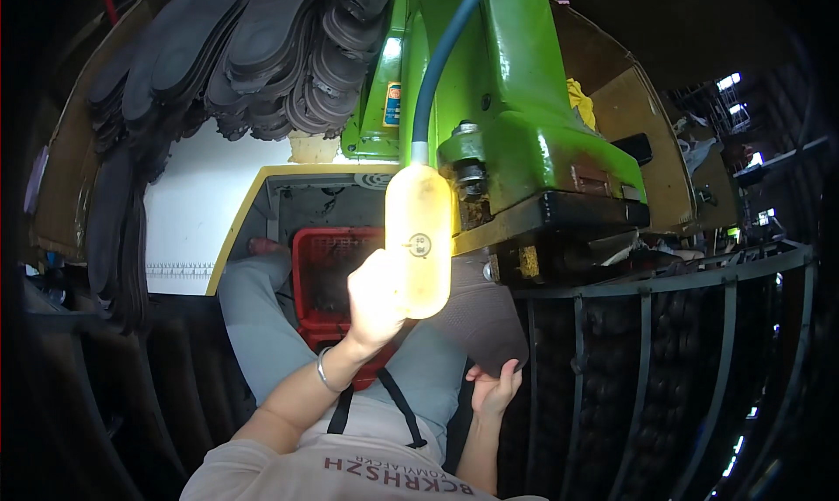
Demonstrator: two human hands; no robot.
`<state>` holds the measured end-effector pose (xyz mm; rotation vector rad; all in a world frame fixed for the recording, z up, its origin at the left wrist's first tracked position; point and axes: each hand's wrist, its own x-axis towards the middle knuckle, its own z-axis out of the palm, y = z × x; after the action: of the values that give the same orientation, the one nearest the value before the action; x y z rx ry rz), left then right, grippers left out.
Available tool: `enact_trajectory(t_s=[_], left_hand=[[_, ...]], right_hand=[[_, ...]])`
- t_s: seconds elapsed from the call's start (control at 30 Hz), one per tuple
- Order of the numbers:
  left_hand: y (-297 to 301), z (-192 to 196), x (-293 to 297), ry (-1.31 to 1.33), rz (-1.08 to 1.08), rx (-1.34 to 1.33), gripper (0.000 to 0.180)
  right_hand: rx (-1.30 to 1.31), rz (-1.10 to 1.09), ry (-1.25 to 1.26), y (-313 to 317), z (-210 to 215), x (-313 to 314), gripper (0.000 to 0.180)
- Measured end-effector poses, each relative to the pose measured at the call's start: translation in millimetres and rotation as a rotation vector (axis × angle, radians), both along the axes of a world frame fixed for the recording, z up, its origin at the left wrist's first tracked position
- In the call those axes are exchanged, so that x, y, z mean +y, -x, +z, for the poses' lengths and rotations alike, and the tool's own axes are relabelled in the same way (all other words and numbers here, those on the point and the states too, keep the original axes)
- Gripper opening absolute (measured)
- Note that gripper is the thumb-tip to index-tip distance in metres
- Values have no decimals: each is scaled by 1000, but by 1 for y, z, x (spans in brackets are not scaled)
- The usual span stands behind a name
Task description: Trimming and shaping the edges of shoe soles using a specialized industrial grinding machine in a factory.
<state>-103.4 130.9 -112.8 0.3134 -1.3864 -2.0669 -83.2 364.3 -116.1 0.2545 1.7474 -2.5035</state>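
A dark brown shoe sole point(489, 322) with a textured face hangs at the front of a green machine point(542, 108). My right hand point(495, 389) is closed on its lower end, thumb on the edge. My left hand point(376, 300) is raised on the other side, washed out by glare. Its fingers are hidden behind a bright yellow lamp head point(419, 248), so what it holds cannot be seen. The far end of the sole also disappears behind the lamp and under the machine's dark arm point(551, 226).
Stacks of dark soles point(271, 38) lie at the far left on a white, yellow-edged table point(205, 195). A red plastic crate point(336, 239) stands between my legs. A grey-blue flexible neck point(433, 82) carries the lamp. Metal railing point(647, 326) and a cardboard box point(629, 108) are at right.
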Motion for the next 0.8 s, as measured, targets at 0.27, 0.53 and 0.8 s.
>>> enact_trajectory(t_s=[0.27, 0.53, 0.8], left_hand=[[-52, 37, -42, -318, 65, -54, 16], [-66, 66, -69, 809, -64, -438, 25], [-31, 67, -21, 589, -333, -224, 31]], right_hand=[[59, 156, -43, 25, 25, -22, 43], [276, 352, -201, 69, 48, -22, 41], [694, 665, -618, 81, 78, -94, 25]])
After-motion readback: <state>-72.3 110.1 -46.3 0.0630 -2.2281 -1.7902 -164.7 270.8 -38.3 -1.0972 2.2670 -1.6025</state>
